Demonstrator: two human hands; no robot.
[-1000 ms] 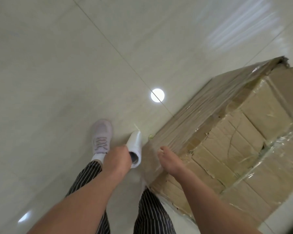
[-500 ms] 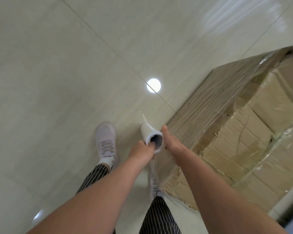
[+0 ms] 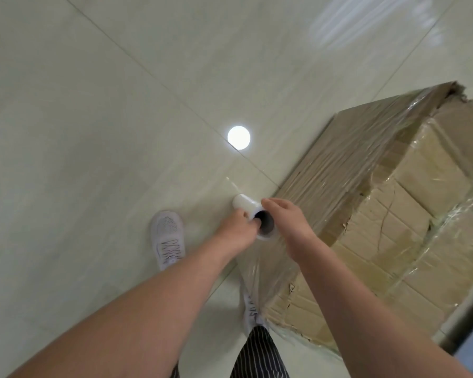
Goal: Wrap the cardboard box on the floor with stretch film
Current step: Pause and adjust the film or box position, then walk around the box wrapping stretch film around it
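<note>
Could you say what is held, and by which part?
The stretch film roll, by its near open end: left hand at the rim, right hand round the side.

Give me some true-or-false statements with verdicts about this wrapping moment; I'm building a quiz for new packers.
1. The left hand and the right hand both hold the white roll of stretch film. True.
2. The brown cardboard box is bare of film. False: clear film covers its side and top.
3. The roll lies on the pale tiled floor. False: the hands hold it up beside the box's corner.
4. A white shoe stands on the floor left of the roll. True.
</note>
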